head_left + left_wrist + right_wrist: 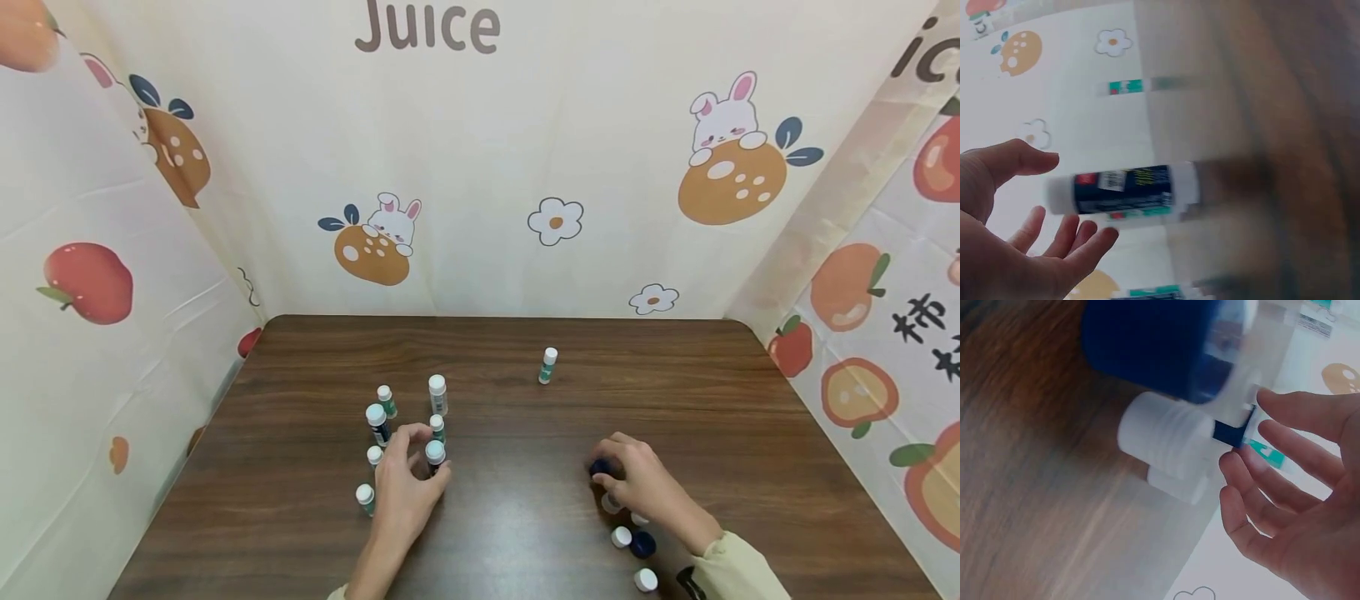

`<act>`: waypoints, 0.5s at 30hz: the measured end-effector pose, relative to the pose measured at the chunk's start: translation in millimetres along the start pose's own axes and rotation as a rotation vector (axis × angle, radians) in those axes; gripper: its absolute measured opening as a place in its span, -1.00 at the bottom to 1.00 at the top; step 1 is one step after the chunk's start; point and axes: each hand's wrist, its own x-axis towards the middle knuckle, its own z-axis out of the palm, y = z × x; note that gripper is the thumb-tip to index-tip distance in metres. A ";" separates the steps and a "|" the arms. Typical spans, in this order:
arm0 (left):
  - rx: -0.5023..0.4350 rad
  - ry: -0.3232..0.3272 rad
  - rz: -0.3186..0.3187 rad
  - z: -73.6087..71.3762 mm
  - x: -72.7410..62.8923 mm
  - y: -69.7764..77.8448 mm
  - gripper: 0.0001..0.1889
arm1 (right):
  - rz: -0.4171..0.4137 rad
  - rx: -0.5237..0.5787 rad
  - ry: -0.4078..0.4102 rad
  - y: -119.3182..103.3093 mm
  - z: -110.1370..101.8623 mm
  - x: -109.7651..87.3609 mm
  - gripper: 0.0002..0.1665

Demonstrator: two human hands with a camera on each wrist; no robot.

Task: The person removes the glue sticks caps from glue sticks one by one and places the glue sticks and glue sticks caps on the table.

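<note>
My left hand is around a navy-labelled glue stick that stands upright with a white top. In the left wrist view its thumb and fingers are spread, with a gap between thumb and stick. Other glue sticks stand close by, among them a grey-labelled one and a green-labelled one. On the right side of the table, my right hand reaches over a dark blue cap. Its fingers are loosely extended at that cap; whether they touch it is unclear.
Loose caps lie nearer the front right: a white cap, a dark blue cap and another white cap. A lone green-labelled glue stick stands at the back of the wooden table. Printed cloth hangs around it.
</note>
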 end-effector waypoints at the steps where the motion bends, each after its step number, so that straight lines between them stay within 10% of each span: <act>1: 0.008 0.012 0.024 -0.6 -0.6 3.3 -0.51 | 0.004 -0.001 0.023 -1.0 -1.3 -1.4 -0.73; 10: 0.025 0.164 0.328 5.5 -1.3 28.8 -0.49 | -0.058 0.029 0.316 -14.0 -11.5 -15.9 -0.60; 15: -0.079 0.157 0.388 20.8 -0.7 37.1 -0.51 | -0.064 0.084 0.374 -20.1 -14.4 -21.4 -0.52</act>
